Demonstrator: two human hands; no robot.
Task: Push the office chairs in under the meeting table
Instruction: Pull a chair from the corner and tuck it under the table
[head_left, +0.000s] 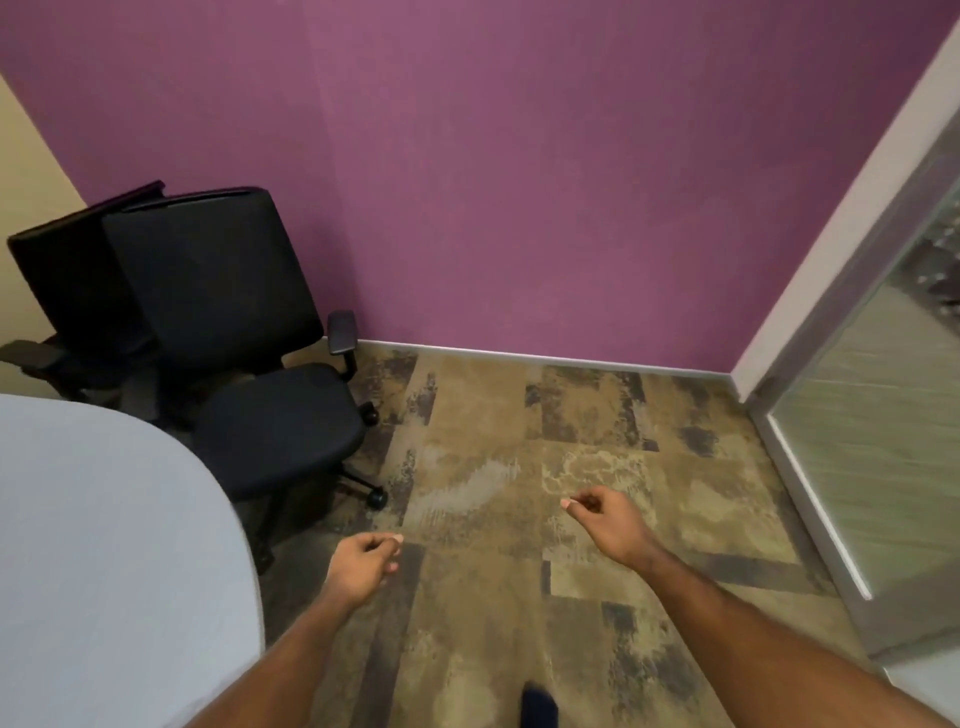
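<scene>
Two black office chairs stand at the back left by the purple wall. The nearer chair (249, 353) faces me, its seat just off the rounded end of the pale meeting table (104, 545). Half hidden behind it in the corner is the second chair (67, 280). My left hand (366, 564) hangs over the carpet right of the table's edge, fingers loosely curled, holding nothing. Farther right, my right hand (605, 522) is likewise loosely curled and empty. Neither hand touches a chair.
Patterned brown carpet (519, 441) spreads between the chairs and a glass partition with a metal frame (810, 467) on the right. The purple wall (519, 182) closes the back. A dark shoe tip (540, 706) shows at the bottom edge.
</scene>
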